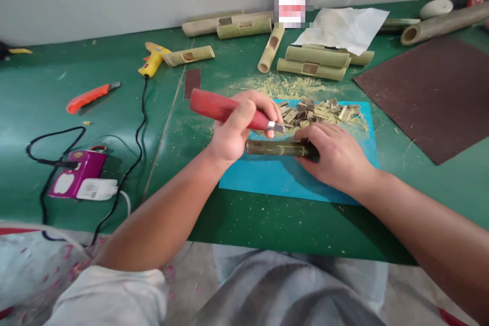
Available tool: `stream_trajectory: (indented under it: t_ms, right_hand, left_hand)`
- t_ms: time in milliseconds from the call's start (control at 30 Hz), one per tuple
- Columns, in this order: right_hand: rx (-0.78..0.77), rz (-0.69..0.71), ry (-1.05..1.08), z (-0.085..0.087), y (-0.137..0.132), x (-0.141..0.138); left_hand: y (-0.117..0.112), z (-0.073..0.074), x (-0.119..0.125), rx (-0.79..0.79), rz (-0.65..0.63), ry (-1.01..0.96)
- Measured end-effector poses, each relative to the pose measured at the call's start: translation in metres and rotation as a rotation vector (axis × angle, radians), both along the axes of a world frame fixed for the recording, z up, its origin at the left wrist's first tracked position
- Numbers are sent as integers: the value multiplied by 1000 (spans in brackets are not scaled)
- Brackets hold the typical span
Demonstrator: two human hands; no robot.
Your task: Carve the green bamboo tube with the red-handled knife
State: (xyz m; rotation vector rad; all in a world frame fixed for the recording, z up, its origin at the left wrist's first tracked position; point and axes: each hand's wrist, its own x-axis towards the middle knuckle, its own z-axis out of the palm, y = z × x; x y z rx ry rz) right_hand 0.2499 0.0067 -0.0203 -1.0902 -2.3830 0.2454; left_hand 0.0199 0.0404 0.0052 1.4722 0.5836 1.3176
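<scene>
My left hand (240,125) is closed round a carving knife with a thick red handle (217,106). Its short metal blade (277,127) points right, just above a dark green-brown bamboo piece (273,147). That piece lies sideways over a blue sheet (267,175). My right hand (330,153) grips the right end of the bamboo, thumb on the near side and fingers on the far side, and covers that end. Behind both hands, bamboo chips and shavings (305,112) are heaped on the sheet. Whether the blade touches the bamboo I cannot tell.
Cut bamboo tubes (244,28) lie along the back, with white paper (340,28) over some. At the left are an orange utility knife (89,98), a yellow glue gun (155,58) with its cord, and a purple power strip (78,173). Brown sandpaper (431,97) covers the right side.
</scene>
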Motion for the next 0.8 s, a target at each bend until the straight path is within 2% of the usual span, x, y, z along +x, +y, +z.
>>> stream_trajectory:
  t_ms: [167,367,800]
  right_hand:
    - [-52,4,-38,1,-1,-2]
    - [-79,23,-49,5,-1,1]
    - [-181,81,48,0,6,6]
  left_hand:
    - [-6,-4,-2,-37,-101,154]
    - [-8,0,-5,-22,-149,307]
    - [-7,2,-5,-25,-232,412]
